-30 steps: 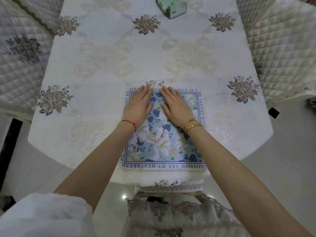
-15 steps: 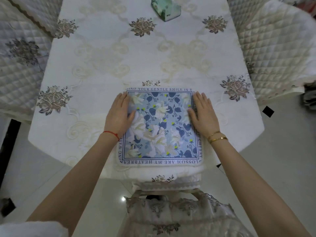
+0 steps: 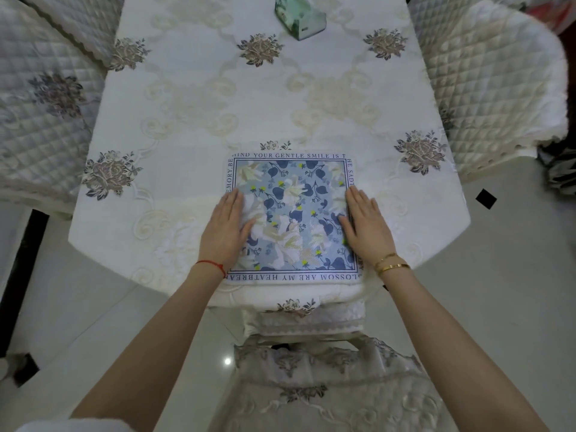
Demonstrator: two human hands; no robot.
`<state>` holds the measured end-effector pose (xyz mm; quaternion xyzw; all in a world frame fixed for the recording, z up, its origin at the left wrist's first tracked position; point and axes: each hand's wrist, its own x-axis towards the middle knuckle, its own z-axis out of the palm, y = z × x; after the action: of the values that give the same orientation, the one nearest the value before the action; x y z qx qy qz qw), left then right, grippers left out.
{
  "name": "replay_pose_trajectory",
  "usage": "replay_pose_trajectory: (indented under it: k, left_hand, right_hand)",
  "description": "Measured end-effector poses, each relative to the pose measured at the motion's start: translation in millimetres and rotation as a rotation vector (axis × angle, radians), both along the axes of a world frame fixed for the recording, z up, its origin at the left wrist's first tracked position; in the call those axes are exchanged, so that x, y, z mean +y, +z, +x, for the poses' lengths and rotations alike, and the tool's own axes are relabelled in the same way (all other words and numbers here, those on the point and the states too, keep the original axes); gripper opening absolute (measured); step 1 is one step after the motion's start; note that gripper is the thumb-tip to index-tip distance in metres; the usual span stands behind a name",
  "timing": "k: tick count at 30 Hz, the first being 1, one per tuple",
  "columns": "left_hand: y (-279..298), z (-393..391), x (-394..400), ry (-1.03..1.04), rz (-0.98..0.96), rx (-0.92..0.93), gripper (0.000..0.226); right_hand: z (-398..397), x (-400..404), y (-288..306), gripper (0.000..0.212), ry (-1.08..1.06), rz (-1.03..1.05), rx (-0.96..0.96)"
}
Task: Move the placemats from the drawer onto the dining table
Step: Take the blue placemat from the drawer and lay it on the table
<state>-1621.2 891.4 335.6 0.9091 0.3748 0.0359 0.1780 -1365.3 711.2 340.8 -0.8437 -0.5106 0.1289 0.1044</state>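
A square placemat (image 3: 293, 213) with blue leaves, white flowers and a lettered border lies flat on the dining table (image 3: 218, 104), close to its near edge. My left hand (image 3: 226, 227) rests palm down on the mat's left edge, fingers together and flat. My right hand (image 3: 366, 227) lies the same way on the right edge. Neither hand grips the mat. The table wears a white cloth with embroidered flowers.
A green tissue box (image 3: 300, 18) stands at the table's far end. Quilted chairs flank the table on the left (image 3: 40, 104) and on the right (image 3: 489, 79). A lace-covered chair back (image 3: 327, 378) stands between me and the table. Pale tiled floor lies around.
My hands slid apart from the middle of the mat to its left and right edges, then drew back a little towards me. The mat stays in place.
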Motion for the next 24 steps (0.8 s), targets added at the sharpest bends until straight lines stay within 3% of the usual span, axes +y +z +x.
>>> replay_pose_trajectory:
  k: [4, 9, 12, 24]
  left_hand:
    - [5, -20, -14, 0.124, -0.005, 0.005, 0.061]
    - [11, -34, -62, -0.061, -0.024, -0.017, 0.065]
    - [8, -35, -86, -0.064, -0.055, 0.016, 0.066]
    - [10, -72, -82, 0.042, -0.029, 0.041, 0.062]
  right_hand:
    - [-9, -22, 7, 0.063, -0.058, -0.005, -0.003]
    - [-66, -37, 13, 0.064, 0.101, 0.020, 0.076]
    - [-86, -42, 3, 0.065, 0.084, -0.001, 0.093]
    - [-53, -95, 10, 0.069, -0.048, -0.047, 0.009]
